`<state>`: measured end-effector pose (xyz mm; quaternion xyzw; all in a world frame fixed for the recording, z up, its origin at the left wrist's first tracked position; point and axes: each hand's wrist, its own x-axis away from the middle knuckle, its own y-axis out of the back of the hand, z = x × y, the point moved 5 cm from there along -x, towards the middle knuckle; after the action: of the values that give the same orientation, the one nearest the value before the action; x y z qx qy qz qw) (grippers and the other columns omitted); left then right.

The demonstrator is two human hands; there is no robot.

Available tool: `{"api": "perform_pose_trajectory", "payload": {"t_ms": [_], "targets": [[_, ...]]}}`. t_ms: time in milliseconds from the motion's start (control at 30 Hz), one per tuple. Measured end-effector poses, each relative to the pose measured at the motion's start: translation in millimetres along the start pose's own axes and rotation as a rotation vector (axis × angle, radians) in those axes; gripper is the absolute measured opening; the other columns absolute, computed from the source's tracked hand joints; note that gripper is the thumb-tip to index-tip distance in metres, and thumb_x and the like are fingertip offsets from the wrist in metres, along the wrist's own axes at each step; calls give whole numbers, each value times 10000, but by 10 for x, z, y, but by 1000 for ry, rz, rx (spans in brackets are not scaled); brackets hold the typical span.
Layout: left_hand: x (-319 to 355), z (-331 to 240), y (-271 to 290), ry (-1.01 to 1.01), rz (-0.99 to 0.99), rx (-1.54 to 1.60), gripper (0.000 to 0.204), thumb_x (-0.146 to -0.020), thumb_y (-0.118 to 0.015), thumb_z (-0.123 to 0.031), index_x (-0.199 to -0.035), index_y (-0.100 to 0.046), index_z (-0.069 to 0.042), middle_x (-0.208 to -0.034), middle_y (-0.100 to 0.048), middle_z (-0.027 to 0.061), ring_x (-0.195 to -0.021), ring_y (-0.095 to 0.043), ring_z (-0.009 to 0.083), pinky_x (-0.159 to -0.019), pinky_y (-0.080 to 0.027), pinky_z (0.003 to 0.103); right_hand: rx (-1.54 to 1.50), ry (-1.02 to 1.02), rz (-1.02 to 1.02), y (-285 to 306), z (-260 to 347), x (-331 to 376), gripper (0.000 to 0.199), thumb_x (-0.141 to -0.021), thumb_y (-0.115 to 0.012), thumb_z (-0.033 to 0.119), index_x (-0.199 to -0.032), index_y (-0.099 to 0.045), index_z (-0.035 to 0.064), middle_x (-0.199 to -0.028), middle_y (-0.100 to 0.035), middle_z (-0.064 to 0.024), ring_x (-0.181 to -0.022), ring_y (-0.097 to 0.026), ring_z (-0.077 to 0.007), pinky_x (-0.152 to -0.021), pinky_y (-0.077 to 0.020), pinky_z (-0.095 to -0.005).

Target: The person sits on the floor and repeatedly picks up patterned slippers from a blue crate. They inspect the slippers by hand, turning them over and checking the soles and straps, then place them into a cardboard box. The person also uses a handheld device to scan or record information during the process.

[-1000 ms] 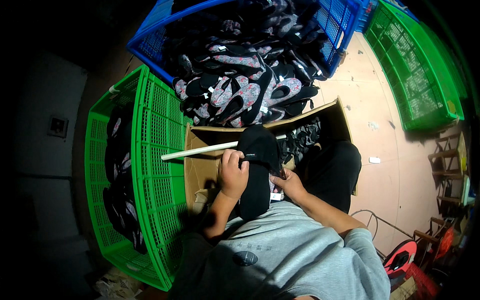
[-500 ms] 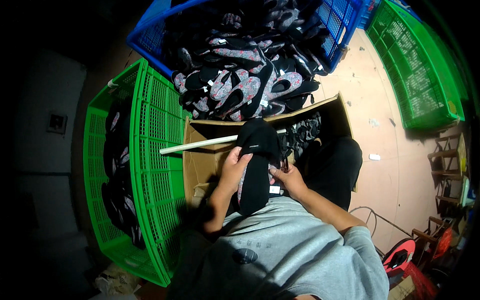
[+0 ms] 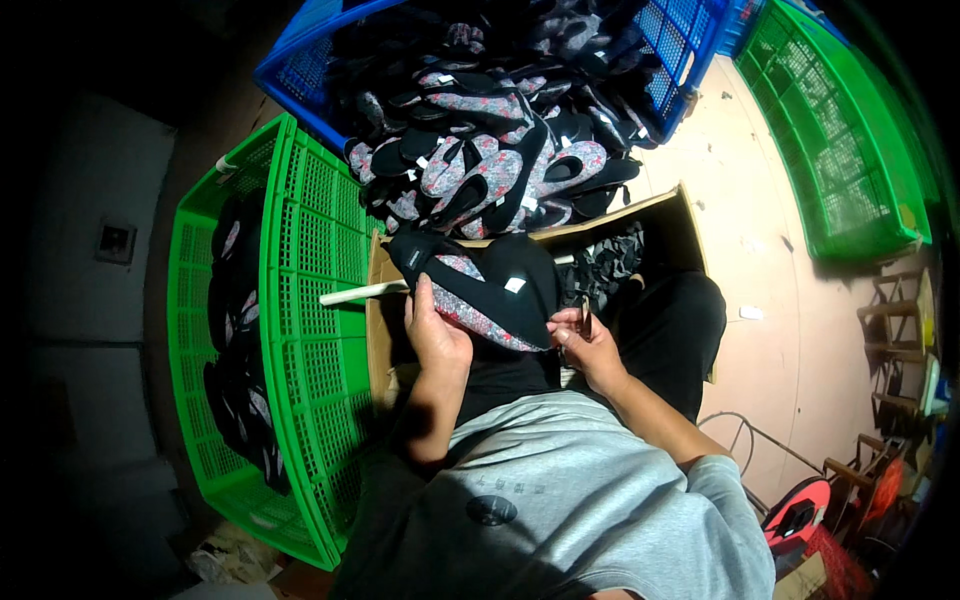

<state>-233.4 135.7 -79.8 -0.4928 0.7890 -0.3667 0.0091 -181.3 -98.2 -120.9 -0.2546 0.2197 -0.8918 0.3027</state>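
A black fabric slipper (image 3: 490, 300) with a grey, pink-flecked patterned side lies tilted across my lap. My left hand (image 3: 438, 335) grips it along its lower left edge, the thumb on the patterned part. At its lower right end are the pinched fingertips of my right hand (image 3: 590, 345). Between those fingers stands a small dark metal tool (image 3: 586, 318), perhaps thread snips; its full shape is hidden. A small white label (image 3: 515, 285) shows beside the slipper's black face. Whether the right fingertips also hold the slipper's edge is hard to make out.
An open cardboard box (image 3: 660, 215) with black scraps (image 3: 608, 265) stands at my knees; a white rod (image 3: 360, 293) crosses it. Beyond, a blue crate (image 3: 300, 75) overflows with similar slippers (image 3: 490, 180). Green crates stand left (image 3: 320, 250) and far right (image 3: 820, 150).
The slipper has turned from upright, sole-like black face showing, to slanting with its patterned side up. My left hand has shifted left and my right hand slightly right, to its lower end.
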Motion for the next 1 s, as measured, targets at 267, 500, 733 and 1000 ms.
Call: {"api": "perform_pose_trajectory", "payload": {"t_ms": [267, 500, 733, 1000], "targets": [[390, 134, -171, 7, 374, -295, 220, -986, -544, -109, -1194, -543, -36, -1121, -644, 79, -1052, -613, 167, -923, -485, 320, -4, -6, 21, -11, 58, 77, 351, -946, -656, 196, -1260, -542, 88, -914, -617, -3, -671, -534, -44, -550, -391, -180], [528, 246, -95, 167, 522, -423, 237, -928, -607, -4, -1159, -560, 24, -1130, -659, 125, -1034, -631, 176, -948, -473, 324, -5, 22, -38, 133, -17, 25, 217, -979, -612, 204, -1142, -567, 68, -889, -619, -11, -737, -584, -80, -659, -476, -213], [560, 319, 26, 125, 515, -611, 198, -927, -590, 39, -1123, -564, 23, -1106, -666, 120, -1016, -637, 168, -920, -494, 319, 314, 214, -33, 90, 199, -6, 300, -894, -709, 118, -1165, -613, 33, -984, -560, 19, -881, -534, -55, -777, -451, -213], [582, 411, 34, 85, 559, -545, 195, -945, -580, 32, -1133, -542, 68, -1123, -658, 139, -1011, -640, 159, -888, -514, 296, 368, 283, -96, -17, 303, -36, 340, -850, -741, 93, -1164, -629, 30, -995, -548, -12, -891, -544, -93, -784, -451, -233]]}}
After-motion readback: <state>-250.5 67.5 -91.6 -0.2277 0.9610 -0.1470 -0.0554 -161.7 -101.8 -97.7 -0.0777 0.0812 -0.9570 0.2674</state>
